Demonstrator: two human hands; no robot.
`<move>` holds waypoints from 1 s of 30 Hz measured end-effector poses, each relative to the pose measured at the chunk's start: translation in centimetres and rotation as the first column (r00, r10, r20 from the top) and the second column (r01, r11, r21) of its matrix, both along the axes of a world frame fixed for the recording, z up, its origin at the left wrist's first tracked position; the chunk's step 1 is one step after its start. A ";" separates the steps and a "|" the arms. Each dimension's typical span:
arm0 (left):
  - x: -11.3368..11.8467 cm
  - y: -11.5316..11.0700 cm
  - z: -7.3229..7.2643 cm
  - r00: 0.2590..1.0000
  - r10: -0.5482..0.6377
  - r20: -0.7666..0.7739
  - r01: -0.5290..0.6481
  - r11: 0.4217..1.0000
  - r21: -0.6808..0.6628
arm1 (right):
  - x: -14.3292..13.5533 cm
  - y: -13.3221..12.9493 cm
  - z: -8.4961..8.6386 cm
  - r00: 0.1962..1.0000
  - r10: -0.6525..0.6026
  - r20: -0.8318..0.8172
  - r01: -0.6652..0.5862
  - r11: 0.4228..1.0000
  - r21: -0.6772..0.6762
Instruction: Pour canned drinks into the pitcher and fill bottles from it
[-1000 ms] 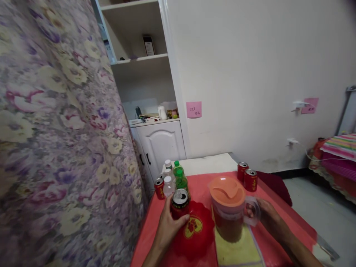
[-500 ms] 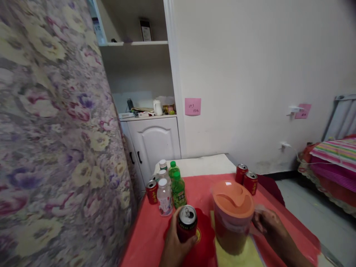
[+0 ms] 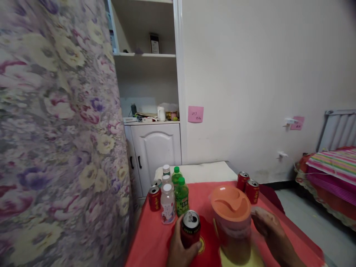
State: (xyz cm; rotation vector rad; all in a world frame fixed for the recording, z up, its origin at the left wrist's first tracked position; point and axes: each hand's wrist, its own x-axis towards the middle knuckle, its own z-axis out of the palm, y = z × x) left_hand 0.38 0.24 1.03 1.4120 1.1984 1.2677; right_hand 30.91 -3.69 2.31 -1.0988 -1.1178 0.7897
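My left hand [image 3: 182, 243] is wrapped round a dark red can [image 3: 190, 230] with a silver top, held upright over a red mat [image 3: 207, 256]. To its right, a clear pitcher [image 3: 233, 233] with an orange lid [image 3: 230, 203] stands over a yellow cloth [image 3: 254, 257]; its lower part is blurred. My right hand [image 3: 268, 224] is at the pitcher's handle side, fingers bent round the handle, which is faint and blurred.
Green bottles [image 3: 182, 196] and white-capped bottles [image 3: 168, 204] stand close together, beside a red can [image 3: 155, 198]. Two more red cans [image 3: 251, 191] are behind the pitcher. A floral curtain [image 3: 63, 148] hangs at the left, and a bed [image 3: 333, 174] is at the right.
The whole view has shifted, with the table lower in the picture. The pitcher's lid has moved slightly left relative to the cans behind. My left hand still holds its can.
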 end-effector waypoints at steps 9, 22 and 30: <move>-0.2 -1.2 0.4 0.999 -0.023 0.040 0.023 1.000 0.007 | -0.3 -2.3 3.8 0.998 -0.050 0.038 0.053 0.997 -0.056; -0.1 -1.5 -0.1 0.998 -0.052 0.036 0.047 0.991 0.126 | -1.3 -3.3 7.6 0.956 0.175 0.235 -0.152 0.982 -0.114; 0.4 -1.4 -1.3 0.996 -0.087 0.016 0.084 0.989 0.118 | -1.9 -3.4 8.7 0.933 0.185 0.309 -0.151 0.980 -0.131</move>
